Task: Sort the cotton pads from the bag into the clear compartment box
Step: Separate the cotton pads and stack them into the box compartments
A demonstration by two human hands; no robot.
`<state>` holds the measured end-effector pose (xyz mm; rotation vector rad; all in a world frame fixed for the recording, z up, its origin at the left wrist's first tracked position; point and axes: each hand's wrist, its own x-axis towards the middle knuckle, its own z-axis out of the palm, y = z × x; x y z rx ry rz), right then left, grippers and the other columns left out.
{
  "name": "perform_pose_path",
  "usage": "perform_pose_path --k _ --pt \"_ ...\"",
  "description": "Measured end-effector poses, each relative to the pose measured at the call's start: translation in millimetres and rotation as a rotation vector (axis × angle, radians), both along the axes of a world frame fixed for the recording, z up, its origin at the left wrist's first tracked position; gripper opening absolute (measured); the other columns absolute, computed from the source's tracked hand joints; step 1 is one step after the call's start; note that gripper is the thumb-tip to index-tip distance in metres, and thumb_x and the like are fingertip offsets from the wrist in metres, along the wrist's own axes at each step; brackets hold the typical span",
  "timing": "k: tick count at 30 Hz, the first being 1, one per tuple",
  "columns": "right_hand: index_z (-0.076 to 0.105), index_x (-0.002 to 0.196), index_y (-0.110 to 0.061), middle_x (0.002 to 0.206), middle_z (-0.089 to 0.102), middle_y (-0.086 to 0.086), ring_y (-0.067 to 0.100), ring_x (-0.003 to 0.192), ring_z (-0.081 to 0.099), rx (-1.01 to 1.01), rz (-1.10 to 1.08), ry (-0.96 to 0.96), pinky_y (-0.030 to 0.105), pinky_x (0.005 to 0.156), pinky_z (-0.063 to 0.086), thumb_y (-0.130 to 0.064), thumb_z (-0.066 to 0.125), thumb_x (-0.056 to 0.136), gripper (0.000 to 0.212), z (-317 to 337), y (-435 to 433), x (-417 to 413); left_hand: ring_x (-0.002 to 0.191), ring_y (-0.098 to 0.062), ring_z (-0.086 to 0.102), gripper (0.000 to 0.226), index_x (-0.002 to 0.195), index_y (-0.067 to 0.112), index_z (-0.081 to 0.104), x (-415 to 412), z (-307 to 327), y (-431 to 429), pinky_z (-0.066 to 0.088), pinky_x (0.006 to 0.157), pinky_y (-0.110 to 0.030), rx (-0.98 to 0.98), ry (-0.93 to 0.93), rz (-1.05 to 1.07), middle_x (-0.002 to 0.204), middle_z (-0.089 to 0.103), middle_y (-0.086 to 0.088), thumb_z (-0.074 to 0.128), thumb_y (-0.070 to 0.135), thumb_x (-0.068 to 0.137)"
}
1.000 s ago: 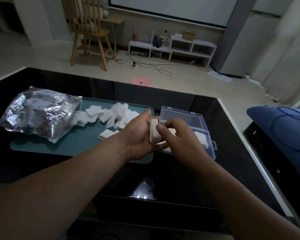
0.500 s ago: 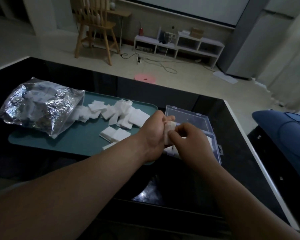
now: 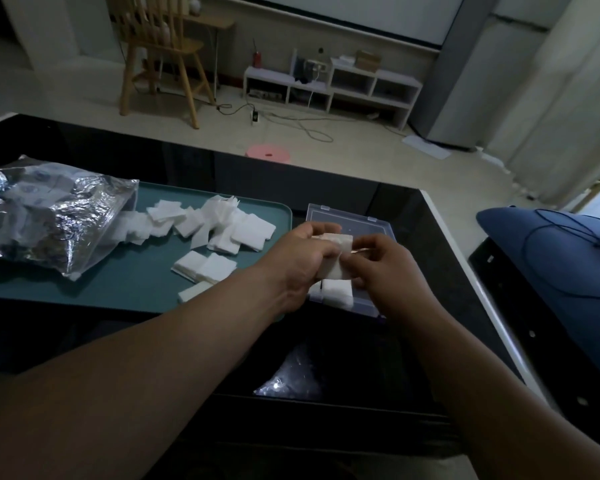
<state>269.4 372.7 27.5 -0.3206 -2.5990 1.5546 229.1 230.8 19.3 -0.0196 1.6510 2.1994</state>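
— What's crowding the box?

— My left hand (image 3: 297,259) and right hand (image 3: 387,268) both pinch a small stack of cotton pads (image 3: 333,268), soft white squares, just above the clear compartment box (image 3: 347,216), and they hide most of it.

— And to the left?

— I see loose pads (image 3: 222,226) scattered on the teal tray (image 3: 118,289) beside the crinkled silvery bag (image 3: 49,216), on a glossy black table (image 3: 413,237).

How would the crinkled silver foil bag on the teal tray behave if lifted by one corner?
The crinkled silver foil bag would probably sag and fold: its skin looks creased and slumped. Likely light for its bulk, seemingly holding white square cotton pads. Its mouth lies open, so pads might spill onto the teal tray.
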Motion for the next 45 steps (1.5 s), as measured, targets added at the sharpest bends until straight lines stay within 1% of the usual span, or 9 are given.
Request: perform_pose_path --k 3,8,12,16,21,28,35,41,45 --pt "0.061 0.115 -0.019 0.106 0.071 0.006 0.022 0.091 0.074 -0.101 -0.118 -0.005 0.039 0.078 0.063 -0.013 0.069 0.097 0.020 4.1 21.0 -2.3 0.108 -0.024 0.066 0.033 0.130 0.020 0.059 -6.0 -6.0 10.0 0.058 0.093 -0.040 -0.241 0.223 0.003 0.125 0.062 -0.008 0.060 0.010 0.099" --pt "0.067 0.100 -0.017 0.104 0.070 0.005 0.023 0.097 0.069 0.025 -0.232 -0.130 0.042 0.086 0.059 -0.012 0.076 0.090 0.014 -12.3 63.1 -4.8 0.118 -0.017 0.059 0.032 0.129 0.022 0.063 -8.9 -22.5 15.7 0.048 0.102 -0.035 -0.897 0.684 -0.310 0.130 0.063 0.001 0.051 0.018 0.099" --pt "0.071 0.085 -0.016 0.091 0.073 0.003 0.020 0.084 0.069 0.199 -0.205 -0.143 0.033 0.066 0.054 -0.015 0.082 0.085 0.011 -24.7 64.5 -6.4 0.122 -0.025 0.053 0.032 0.125 0.026 0.062 -2.6 -41.5 19.1 0.044 0.099 -0.042 -1.242 0.848 -0.433 0.130 0.060 -0.002 0.045 0.025 0.098" --pt "0.071 0.079 -0.022 0.084 0.072 -0.005 0.016 0.079 0.068 0.397 -0.159 -0.147 0.042 0.077 0.061 -0.024 0.080 0.083 0.010 -33.8 56.7 -11.5 0.122 -0.024 0.051 0.027 0.121 0.028 0.062 -4.1 -43.1 19.2 0.042 0.099 -0.041 -1.246 0.861 -0.438 0.128 0.060 0.000 0.048 0.027 0.098" --pt "0.070 0.081 -0.025 0.088 0.070 -0.007 0.016 0.086 0.067 0.451 -0.088 -0.236 0.046 0.089 0.060 -0.025 0.079 0.084 0.009 -33.4 54.1 -20.1 0.119 -0.025 0.052 0.023 0.118 0.026 0.059 -5.5 -43.9 18.2 0.042 0.099 -0.042 -1.257 0.859 -0.440 0.126 0.058 -0.001 0.048 0.029 0.099" --pt "0.065 0.088 -0.028 0.085 0.066 -0.008 0.016 0.085 0.063 0.829 -0.029 -0.269 0.044 0.096 0.046 -0.028 0.062 0.086 0.003 -37.7 46.3 -15.3 0.125 -0.025 0.047 0.034 0.131 0.028 0.057 -8.3 -53.9 19.8 0.040 0.105 -0.047 -1.220 0.909 -0.386 0.135 0.053 0.001 0.042 0.038 0.102" --pt "0.071 0.087 -0.031 0.086 0.069 -0.011 0.017 0.085 0.066 0.820 0.012 -0.253 0.047 0.095 0.054 -0.027 0.059 0.090 0.013 -33.9 45.1 -13.4 0.128 -0.025 0.047 0.037 0.127 0.035 0.062 -5.4 -52.0 16.4 0.035 0.100 -0.045 -1.408 1.079 -0.513 0.139 0.053 0.006 0.037 0.044 0.102" --pt "0.074 0.089 -0.029 0.087 0.072 -0.013 0.014 0.081 0.067 0.689 -0.055 -0.028 0.048 0.088 0.057 -0.038 0.057 0.092 0.019 -30.8 34.9 -20.2 0.133 -0.018 0.045 0.041 0.131 0.033 0.062 -9.9 -32.4 -2.5 0.036 0.109 -0.046 -1.216 1.031 -0.356 0.138 0.057 0.009 0.044 0.038 0.094" --pt "0.072 0.089 -0.025 0.081 0.070 -0.010 0.011 0.075 0.065 0.589 0.026 0.077 0.042 0.076 0.060 -0.036 0.059 0.098 0.020 -19.8 2.8 -28.0 0.120 -0.021 0.054 0.039 0.119 0.031 0.067 -18.0 -10.8 -47.3 0.044 0.100 -0.050 -1.191 0.982 -0.209 0.127 0.063 0.006 0.042 0.034 0.089"
